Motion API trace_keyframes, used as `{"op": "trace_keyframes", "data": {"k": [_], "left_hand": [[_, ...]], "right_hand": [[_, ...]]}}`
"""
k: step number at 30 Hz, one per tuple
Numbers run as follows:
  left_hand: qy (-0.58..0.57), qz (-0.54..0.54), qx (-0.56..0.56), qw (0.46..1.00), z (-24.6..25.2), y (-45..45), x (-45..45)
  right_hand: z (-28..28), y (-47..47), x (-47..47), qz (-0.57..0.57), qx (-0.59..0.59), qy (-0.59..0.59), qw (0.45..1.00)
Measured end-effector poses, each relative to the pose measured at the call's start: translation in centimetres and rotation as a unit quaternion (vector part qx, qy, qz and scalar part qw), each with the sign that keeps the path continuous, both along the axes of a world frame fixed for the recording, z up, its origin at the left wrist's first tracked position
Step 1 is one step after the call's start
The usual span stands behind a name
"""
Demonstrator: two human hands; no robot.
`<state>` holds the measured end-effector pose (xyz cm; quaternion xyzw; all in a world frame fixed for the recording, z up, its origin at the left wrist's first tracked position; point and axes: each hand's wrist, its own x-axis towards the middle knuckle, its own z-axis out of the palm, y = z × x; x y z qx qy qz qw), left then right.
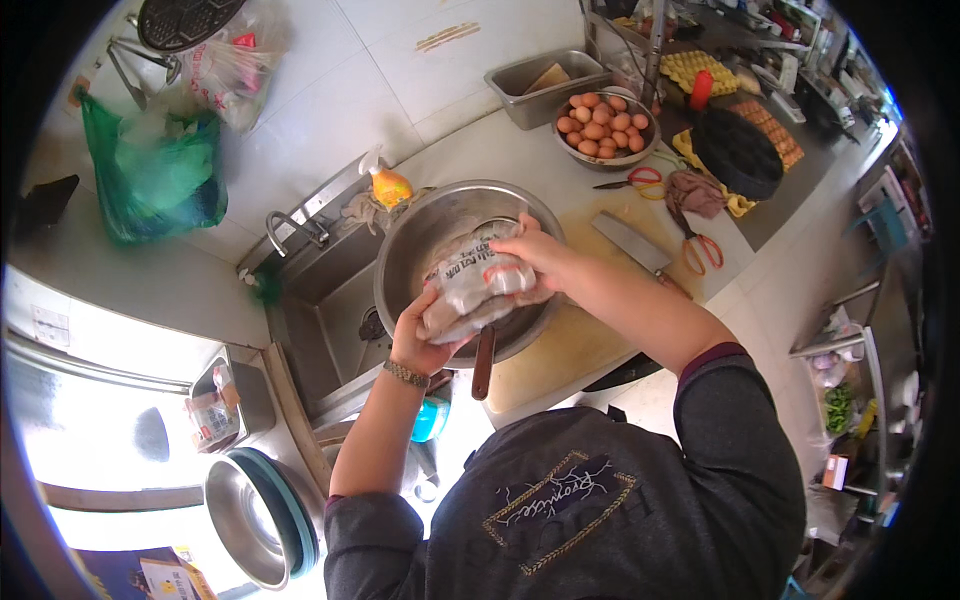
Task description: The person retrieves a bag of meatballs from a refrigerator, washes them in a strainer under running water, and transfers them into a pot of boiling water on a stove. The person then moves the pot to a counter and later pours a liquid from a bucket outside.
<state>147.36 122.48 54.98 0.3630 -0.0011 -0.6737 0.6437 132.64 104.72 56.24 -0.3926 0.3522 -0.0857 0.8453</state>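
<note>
Both my hands grip a clear plastic package of pale food [472, 281], which bears printed writing. My left hand [420, 334] has its lower left end, and my right hand [536, 253] has its upper right side. The package is over a large stainless steel bowl [405, 225] and hides much of its inside. A utensil with a brown handle [484, 364] rests in the bowl, its handle sticking out over the near rim; the package covers most of its head. Under the bowl's right side lies a yellowed cutting board [577, 352].
Left of the bowl is a steel sink [345, 300] with a faucet [289, 232]; a spray bottle [390, 186] stands behind. To the right lie a cleaver [630, 240], orange-handled scissors [701, 251], red-and-yellow-handled scissors [641, 180] and a cloth [694, 193]. Brown eggs [600, 124] fill a metal bowl [611, 160] farther back.
</note>
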Motion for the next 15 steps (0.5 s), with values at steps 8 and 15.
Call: {"op": "trace_keyframes", "data": {"k": [8,15], "left_hand": [[0.058,0.017,-0.058,0.996,-0.2,0.4,2.8],[-0.019,0.042,0.001,0.999,3.3,0.1,3.6]], "right_hand": [[2.1,-1.8,-1.8,0.34,-0.349,-0.159,0.859],[0.5,-2.0,0.9,0.162,-0.462,-0.179,0.853]]}}
